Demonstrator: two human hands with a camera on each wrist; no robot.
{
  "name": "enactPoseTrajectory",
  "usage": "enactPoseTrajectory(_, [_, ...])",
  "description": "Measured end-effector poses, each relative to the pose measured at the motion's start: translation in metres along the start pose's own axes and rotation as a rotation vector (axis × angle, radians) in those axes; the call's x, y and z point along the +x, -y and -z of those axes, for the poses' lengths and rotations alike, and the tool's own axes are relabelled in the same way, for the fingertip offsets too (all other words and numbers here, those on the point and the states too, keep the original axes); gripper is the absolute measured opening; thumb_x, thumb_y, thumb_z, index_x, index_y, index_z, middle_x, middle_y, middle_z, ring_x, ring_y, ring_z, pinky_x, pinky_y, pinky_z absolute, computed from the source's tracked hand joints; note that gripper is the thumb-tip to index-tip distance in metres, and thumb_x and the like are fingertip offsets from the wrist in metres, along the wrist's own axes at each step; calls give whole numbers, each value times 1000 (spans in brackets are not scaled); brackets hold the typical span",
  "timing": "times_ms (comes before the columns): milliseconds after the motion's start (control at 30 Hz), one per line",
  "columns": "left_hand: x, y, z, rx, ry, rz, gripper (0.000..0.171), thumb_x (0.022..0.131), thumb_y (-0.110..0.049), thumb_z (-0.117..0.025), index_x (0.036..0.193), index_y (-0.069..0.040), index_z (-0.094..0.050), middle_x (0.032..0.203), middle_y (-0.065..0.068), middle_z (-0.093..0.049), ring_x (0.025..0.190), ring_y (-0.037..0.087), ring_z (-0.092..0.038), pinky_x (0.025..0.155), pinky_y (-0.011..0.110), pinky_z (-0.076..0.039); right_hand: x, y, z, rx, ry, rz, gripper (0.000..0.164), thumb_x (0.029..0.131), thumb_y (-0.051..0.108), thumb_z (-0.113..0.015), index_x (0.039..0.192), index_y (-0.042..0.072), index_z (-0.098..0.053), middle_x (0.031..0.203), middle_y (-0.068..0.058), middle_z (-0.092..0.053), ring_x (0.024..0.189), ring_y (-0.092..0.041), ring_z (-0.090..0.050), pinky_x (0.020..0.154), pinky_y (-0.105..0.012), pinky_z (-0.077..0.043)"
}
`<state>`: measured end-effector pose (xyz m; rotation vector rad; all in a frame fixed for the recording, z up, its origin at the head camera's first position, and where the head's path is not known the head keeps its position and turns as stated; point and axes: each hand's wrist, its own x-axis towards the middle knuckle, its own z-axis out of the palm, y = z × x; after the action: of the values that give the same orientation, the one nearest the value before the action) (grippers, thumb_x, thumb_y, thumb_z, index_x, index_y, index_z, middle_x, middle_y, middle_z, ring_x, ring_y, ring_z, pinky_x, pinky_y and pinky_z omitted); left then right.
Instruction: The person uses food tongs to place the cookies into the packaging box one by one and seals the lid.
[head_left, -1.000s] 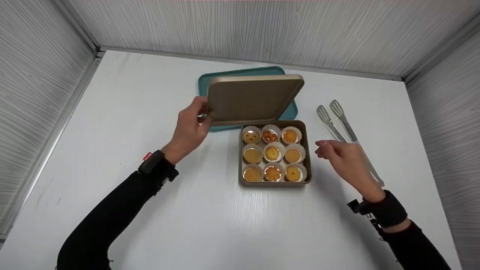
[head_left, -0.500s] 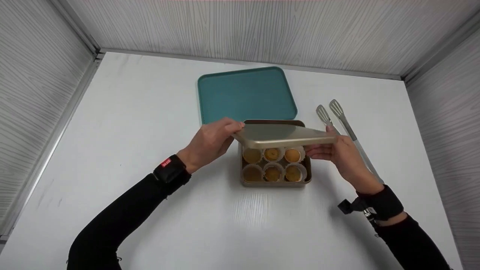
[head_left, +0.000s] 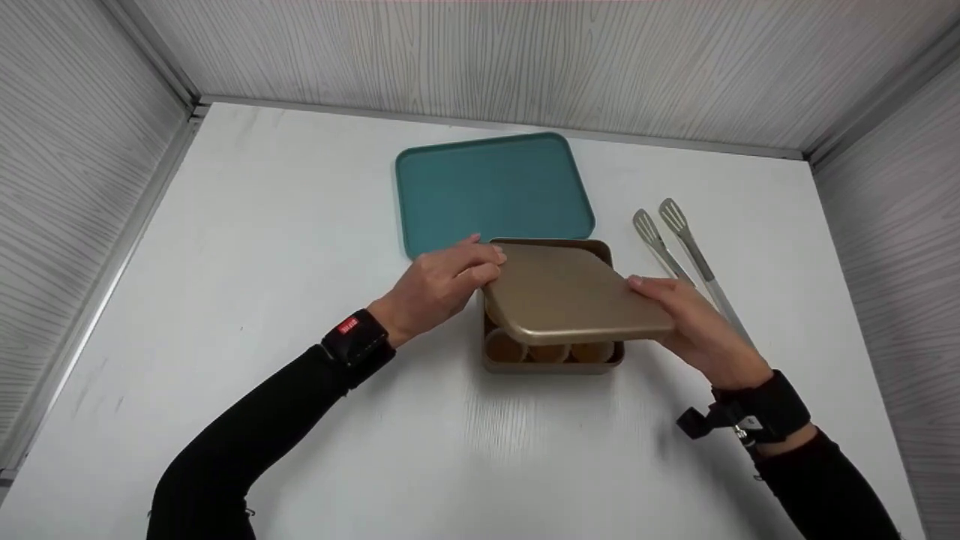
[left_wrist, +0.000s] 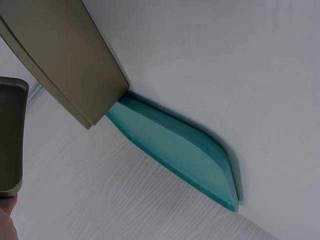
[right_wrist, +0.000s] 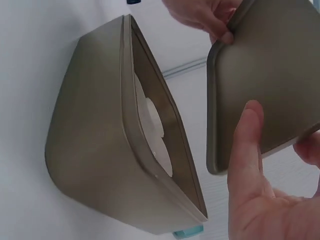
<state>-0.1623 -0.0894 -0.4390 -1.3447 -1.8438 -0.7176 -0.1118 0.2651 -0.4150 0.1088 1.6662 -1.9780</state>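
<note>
A bronze-coloured metal lid (head_left: pixel 577 292) hangs tilted over the matching square tin (head_left: pixel 555 368). My left hand (head_left: pixel 446 289) holds the lid's left edge, and my right hand (head_left: pixel 701 330) grips its right edge between thumb and fingers. Beneath the lid, the front row of cookies (head_left: pixel 547 352) in paper cups shows; the other rows are mostly hidden. From the right wrist, a gap separates the lid (right_wrist: pixel 265 75) from the tin's rim (right_wrist: pixel 135 135), and white paper cups (right_wrist: pixel 155 125) show inside. One finger (right_wrist: pixel 246 145) of my right hand reaches across the lid's underside.
Behind the tin lies a teal tray (head_left: pixel 491 187), its front edge right by the tin's back. Tongs (head_left: pixel 709 281) with slotted ends lie to the right, partly behind my right hand. Grey wood-grain panels (head_left: pixel 480 60) border the white table (head_left: pixel 300 187).
The lid has swung from standing up behind the tin to lying tilted above it, covering most cookies. My right hand has taken hold of its right edge; my left hand moved right.
</note>
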Motion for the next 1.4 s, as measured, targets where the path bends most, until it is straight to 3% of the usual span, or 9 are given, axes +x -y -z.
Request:
enactPoseTrajectory(200, [-3, 4, -9, -37, -32, 76, 17, 100, 10, -59, 112, -2, -58, 118, 16, -67, 120, 28, -67, 107, 45, -50, -2, -6, -9, 173, 6, 22, 20, 106, 11, -61, 122, 0, -59, 95, -4, -73, 78, -12, -71, 70, -25, -59])
enactPoseTrajectory(300, [-5, 3, -12, -71, -27, 191, 28, 98, 16, -57, 122, 0, -55, 128, 18, -62, 131, 31, -60, 112, 43, -46, -3, -7, -12, 208, -27, 75, 26, 105, 5, -59, 128, -2, -50, 97, -5, -75, 80, -13, -73, 70, -24, -60])
enactPoseTrajectory(400, [-9, -4, -14, -194, 0, 446, 50, 95, 22, -47, 142, 3, -48, 143, 21, -51, 141, 32, -48, 113, 40, -45, -3, -8, -11, 194, -62, 119, 30, 105, 3, -58, 132, -3, -46, 98, -7, -76, 81, -13, -74, 70, -24, -60])
enactPoseTrajectory(567, [-10, -26, -11, -672, -17, 1029, 59, 102, 6, -38, 160, 1, -32, 148, 20, -49, 127, 27, -59, 101, 37, -54, 0, -11, -3, 167, -88, 155, 29, 105, 3, -57, 132, -1, -46, 98, -7, -77, 83, -14, -74, 69, -25, -60])
enactPoseTrajectory(633, [-8, -36, -8, -779, 2, 1184, 54, 107, -8, -44, 161, -3, -34, 139, 17, -56, 114, 26, -67, 93, 36, -59, 1, -13, -1, 144, -90, 160, 29, 105, 4, -58, 132, -1, -45, 98, -7, -77, 84, -14, -74, 70, -26, -60])
enactPoseTrajectory(700, [-8, -43, -5, -817, 58, 1259, 55, 108, -18, -51, 160, -5, -37, 133, 16, -60, 105, 25, -71, 85, 36, -62, 3, -16, 1, 116, -90, 164, 30, 105, 5, -58, 132, -1, -46, 98, -8, -77, 84, -15, -74, 71, -27, -61])
enactPoseTrajectory(833, [-10, -51, -3, -797, 145, 1285, 65, 103, -18, -65, 160, -6, -38, 129, 15, -63, 97, 22, -75, 79, 34, -63, 6, -21, -1, 13, -120, 163, 31, 105, 6, -59, 133, -2, -47, 97, -6, -77, 87, -14, -74, 74, -29, -61])
enactPoseTrajectory(1100, [-19, -56, -6, -620, 135, 1253, 66, 96, -16, -75, 155, -7, -47, 125, 11, -66, 96, 19, -73, 74, 30, -62, 9, -27, -6, -407, -263, 203, 46, 102, 19, -68, 137, -9, -56, 106, -8, -65, 95, -11, -66, 82, -27, -61])
enactPoseTrajectory(1400, [-21, -56, -10, -551, 167, 1257, 66, 95, -19, -77, 153, -6, -50, 118, 7, -66, 93, 18, -71, 70, 28, -57, 11, -32, -4, -620, -315, 271, 47, 104, 23, -67, 139, -8, -60, 118, -20, -66, 92, -4, -67, 79, -19, -58])
